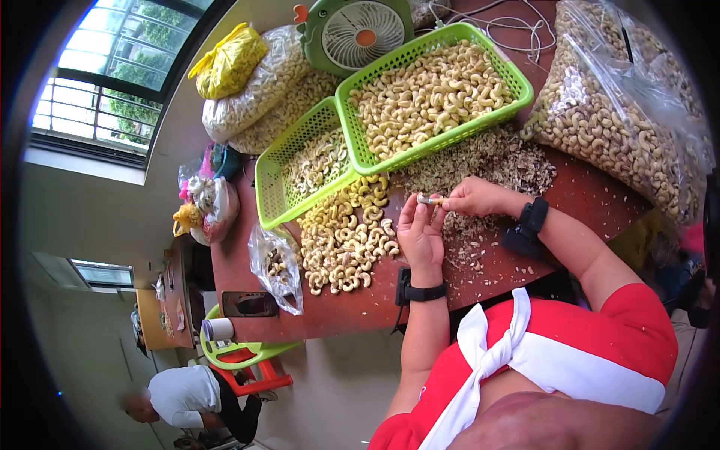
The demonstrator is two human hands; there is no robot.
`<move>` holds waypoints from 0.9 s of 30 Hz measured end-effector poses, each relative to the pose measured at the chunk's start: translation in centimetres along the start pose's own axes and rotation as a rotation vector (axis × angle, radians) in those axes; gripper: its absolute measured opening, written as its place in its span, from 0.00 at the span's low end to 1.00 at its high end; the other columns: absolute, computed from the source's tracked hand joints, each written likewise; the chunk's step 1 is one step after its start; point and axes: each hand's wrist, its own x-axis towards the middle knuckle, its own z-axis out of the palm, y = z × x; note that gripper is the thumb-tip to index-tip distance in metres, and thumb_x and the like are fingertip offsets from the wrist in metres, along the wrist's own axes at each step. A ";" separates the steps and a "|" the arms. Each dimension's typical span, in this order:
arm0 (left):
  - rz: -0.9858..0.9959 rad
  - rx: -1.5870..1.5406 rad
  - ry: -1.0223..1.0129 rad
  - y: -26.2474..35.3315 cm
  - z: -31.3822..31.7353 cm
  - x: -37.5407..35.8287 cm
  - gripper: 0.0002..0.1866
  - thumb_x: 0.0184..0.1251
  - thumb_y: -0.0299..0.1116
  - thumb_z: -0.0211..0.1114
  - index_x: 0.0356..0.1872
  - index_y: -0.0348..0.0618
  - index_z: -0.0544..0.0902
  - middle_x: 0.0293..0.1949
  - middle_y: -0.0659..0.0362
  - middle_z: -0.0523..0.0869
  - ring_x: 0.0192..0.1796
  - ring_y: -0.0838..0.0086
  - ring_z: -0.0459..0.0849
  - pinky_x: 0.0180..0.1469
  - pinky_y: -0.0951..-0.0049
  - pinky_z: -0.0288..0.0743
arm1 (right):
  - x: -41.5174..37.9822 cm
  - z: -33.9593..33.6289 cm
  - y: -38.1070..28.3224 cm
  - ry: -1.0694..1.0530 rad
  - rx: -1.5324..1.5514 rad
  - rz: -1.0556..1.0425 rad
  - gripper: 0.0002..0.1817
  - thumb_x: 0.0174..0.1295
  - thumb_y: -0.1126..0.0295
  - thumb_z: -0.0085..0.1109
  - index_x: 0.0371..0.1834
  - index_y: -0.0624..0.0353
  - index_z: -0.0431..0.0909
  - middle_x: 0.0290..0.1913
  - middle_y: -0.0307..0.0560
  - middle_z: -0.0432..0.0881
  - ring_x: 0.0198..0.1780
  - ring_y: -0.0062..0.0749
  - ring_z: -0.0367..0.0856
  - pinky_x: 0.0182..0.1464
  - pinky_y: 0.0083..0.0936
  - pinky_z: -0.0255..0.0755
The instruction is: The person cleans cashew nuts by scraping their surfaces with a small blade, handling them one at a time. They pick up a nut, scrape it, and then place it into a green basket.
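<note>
Presently, left hand [422, 235]: pinching a cashew [421, 198] over the bench [589, 187];
Right hand [474, 197]: gripping a knife [436, 200] pointed toward it;
Knife: could slip off so small a cashew, nicking the left hand.

Landmark: the red-brown table [592, 191]. Left of the table, a plain grey wall [169, 161]. Up and left of the table, a large dark-framed window [135, 75]; bars cross it, green foliage outside, panes bright with daylight; pale sill [82, 166] along its lower edge. Lower left of the table, a second desk [177, 298], brown top, light wood panel [152, 319] at its side; farther from the table, a smaller window [105, 275], also bright. Near the table's lower left corner, a light green chair [262, 351] and red-orange stool [270, 377]; contact between them unclear. Below the table, smooth greyish floor [334, 367].
</note>
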 end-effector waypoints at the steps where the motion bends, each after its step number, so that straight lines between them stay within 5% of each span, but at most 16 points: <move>1: 0.003 0.001 -0.019 0.0 0.0 0.2 0.12 0.57 0.22 0.51 0.44 0.36 0.70 0.40 0.50 0.76 0.44 0.65 0.76 0.43 0.69 0.76 | -0.2 0.0 -0.1 -0.001 0.027 0.000 0.18 0.54 0.58 0.52 0.13 0.58 0.72 0.10 0.29 0.62 0.12 0.11 0.54 0.13 0.13 0.47; 27: 0.094 0.022 0.010 -0.2 -0.3 -0.5 0.09 0.54 0.19 0.53 0.37 0.36 0.73 0.34 0.55 0.77 0.38 0.70 0.78 0.41 0.70 0.77 | 0.5 0.3 0.5 0.060 -0.106 -0.005 0.19 0.55 0.59 0.50 0.11 0.58 0.70 0.10 0.29 0.63 0.12 0.12 0.55 0.13 0.15 0.47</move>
